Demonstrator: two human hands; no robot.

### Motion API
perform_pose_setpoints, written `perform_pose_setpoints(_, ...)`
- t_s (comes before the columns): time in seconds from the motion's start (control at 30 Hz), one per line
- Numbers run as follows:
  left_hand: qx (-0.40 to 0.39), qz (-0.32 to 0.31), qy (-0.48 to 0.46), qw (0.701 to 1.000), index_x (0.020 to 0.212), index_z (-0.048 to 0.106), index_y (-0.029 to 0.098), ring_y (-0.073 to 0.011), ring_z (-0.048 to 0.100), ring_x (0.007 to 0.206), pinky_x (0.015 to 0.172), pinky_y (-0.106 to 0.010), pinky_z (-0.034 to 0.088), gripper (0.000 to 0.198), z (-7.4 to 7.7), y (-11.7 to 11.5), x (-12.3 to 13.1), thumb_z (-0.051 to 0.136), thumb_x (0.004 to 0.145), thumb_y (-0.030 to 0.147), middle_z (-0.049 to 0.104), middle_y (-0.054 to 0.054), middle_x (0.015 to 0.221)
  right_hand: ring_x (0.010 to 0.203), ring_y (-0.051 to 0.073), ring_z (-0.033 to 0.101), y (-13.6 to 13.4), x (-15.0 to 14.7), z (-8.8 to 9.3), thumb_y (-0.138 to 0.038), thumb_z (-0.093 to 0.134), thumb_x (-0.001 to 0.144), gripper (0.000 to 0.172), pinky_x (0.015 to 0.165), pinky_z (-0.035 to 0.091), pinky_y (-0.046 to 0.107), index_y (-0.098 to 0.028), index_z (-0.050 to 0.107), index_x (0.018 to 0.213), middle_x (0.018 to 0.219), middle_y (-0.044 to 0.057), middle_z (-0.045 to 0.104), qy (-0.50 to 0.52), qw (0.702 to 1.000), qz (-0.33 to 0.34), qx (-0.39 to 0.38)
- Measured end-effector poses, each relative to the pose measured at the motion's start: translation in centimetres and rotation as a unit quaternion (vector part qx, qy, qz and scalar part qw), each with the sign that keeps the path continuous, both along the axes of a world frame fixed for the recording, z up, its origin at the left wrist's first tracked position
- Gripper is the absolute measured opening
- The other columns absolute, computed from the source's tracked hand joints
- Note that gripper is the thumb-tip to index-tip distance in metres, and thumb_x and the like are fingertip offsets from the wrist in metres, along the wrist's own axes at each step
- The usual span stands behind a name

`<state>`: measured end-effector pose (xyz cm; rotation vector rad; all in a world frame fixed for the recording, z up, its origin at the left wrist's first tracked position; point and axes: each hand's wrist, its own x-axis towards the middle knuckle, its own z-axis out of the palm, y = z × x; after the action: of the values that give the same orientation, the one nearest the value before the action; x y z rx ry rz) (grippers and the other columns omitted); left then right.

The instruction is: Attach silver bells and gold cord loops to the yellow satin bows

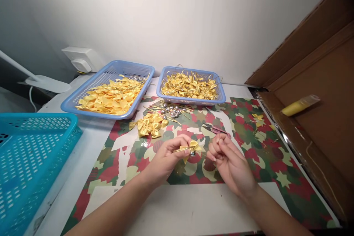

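Note:
My left hand (168, 153) is closed in a pinch on a yellow satin ribbon bow (194, 144). A small silver bell (193, 153) sits at the bow's middle, and a gold tie (181, 149) lies across the thumb and fingertips. To the right, my right hand (228, 158) is closed with its fingertips pinched together. A thin gold strand runs from the bow towards it; the strand's end is hidden by the fingers. Just beyond the hands lie a pile of yellow bows (151, 124) and several silver bells (173, 110) among loose gold ties.
Behind stand a blue basket of yellow bows (69, 101) and another holding bows with gold ties (193, 100). A teal basket (35, 169) is at left. Pink-handled scissors (218, 130) lie beyond my right hand. A cardboard wall (318, 66) borders the right, with a yellow-filled tube (300, 105).

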<state>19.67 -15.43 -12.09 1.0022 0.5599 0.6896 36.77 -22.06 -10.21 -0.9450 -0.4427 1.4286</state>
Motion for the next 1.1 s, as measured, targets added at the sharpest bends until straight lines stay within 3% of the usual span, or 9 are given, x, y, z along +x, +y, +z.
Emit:
perform_pose_setpoints(0.17,0.052,-0.028,-0.009,0.998,0.064,0.054,0.016,-0.0119,0.046,0.072,0.064,-0.024,0.037,0.028,0.1,0.1,-0.2,0.065,0.083,0.032,0.048,-0.002,0.091,0.057,0.008,0.027,0.0,-1.0,-0.4,-0.036,0.074,0.080,0.029,0.055,0.032,0.020,-0.019,0.051,0.074,0.062,-0.006,0.031,0.040,0.996,0.047,-0.058)
perform_pose_setpoints(0.27,0.119,-0.061,0.002,0.991,0.065,0.058,0.016,-0.0166,0.050,0.090,0.078,-0.027,0.040,0.025,0.4,0.2,-0.4,0.063,0.086,0.030,0.049,-0.005,0.097,0.056,0.007,0.027,0.6,-1.4,-0.6,-0.037,0.079,0.073,0.034,0.055,0.033,0.019,-0.019,0.050,0.074,0.063,-0.007,0.034,0.053,0.990,0.080,-0.101)
perform_pose_setpoints(0.37,0.159,-0.133,0.011,0.978,0.069,0.062,0.016,-0.0206,0.049,0.105,0.091,-0.031,0.039,0.019,1.0,0.1,-0.5,0.063,0.086,0.024,0.051,-0.008,0.104,0.055,0.007,0.031,1.7,-1.7,-0.9,-0.039,0.082,0.067,0.040,0.052,0.033,0.018,-0.019,0.048,0.074,0.062,-0.007,0.039,0.048,0.987,0.096,-0.119)
perform_pose_setpoints(0.5,0.144,-0.198,0.016,0.969,0.073,0.064,0.016,-0.0182,0.053,0.091,0.083,-0.030,0.041,0.014,1.5,0.1,-0.6,0.062,0.086,0.021,0.055,-0.007,0.093,0.052,0.006,0.030,3.1,-2.2,-1.4,-0.038,0.082,0.067,0.039,0.048,0.028,0.016,-0.020,0.048,0.075,0.059,-0.008,0.039,0.044,0.990,0.090,-0.094)
perform_pose_setpoints(0.67,0.066,-0.149,0.014,0.986,0.064,0.059,0.016,-0.0135,0.047,0.071,0.067,-0.026,0.036,0.025,0.9,0.1,-0.5,0.064,0.085,0.029,0.051,-0.002,0.074,0.052,0.006,0.031,3.3,-1.7,-1.6,-0.035,0.076,0.076,0.029,0.051,0.033,0.016,-0.020,0.051,0.078,0.058,-0.009,0.035,0.021,0.999,0.038,-0.018)
perform_pose_setpoints(0.8,-0.051,-0.075,-0.002,0.996,0.060,0.053,0.015,-0.0093,0.036,0.057,0.053,-0.024,0.026,0.032,0.4,-0.1,-0.2,0.069,0.077,0.036,0.044,0.001,0.070,0.056,0.007,0.045,1.8,-0.7,-1.3,-0.037,0.062,0.090,0.017,0.064,0.044,0.023,-0.023,0.055,0.084,0.057,-0.008,0.043,-0.102,0.990,0.030,0.089)
perform_pose_setpoints(0.9,-0.121,-0.029,0.001,0.992,0.057,0.048,0.015,-0.0080,0.030,0.055,0.051,-0.023,0.022,0.033,0.3,-0.2,0.2,0.072,0.071,0.035,0.041,0.002,0.066,0.061,0.010,0.056,0.5,-0.3,-1.3,-0.031,0.053,0.096,0.009,0.066,0.049,0.025,-0.024,0.058,0.093,0.061,-0.005,0.055,-0.241,0.959,0.043,0.143)
perform_pose_setpoints(1.1,-0.206,0.034,0.009,0.978,0.061,0.043,0.018,-0.0080,0.025,0.054,0.050,-0.022,0.020,0.034,0.1,-0.5,0.8,0.070,0.071,0.035,0.032,0.006,0.058,0.064,0.014,0.067,-0.5,-0.6,-1.1,-0.015,0.053,0.091,0.011,0.053,0.051,0.023,-0.023,0.061,0.089,0.072,0.001,0.070,-0.463,0.872,0.027,0.155)
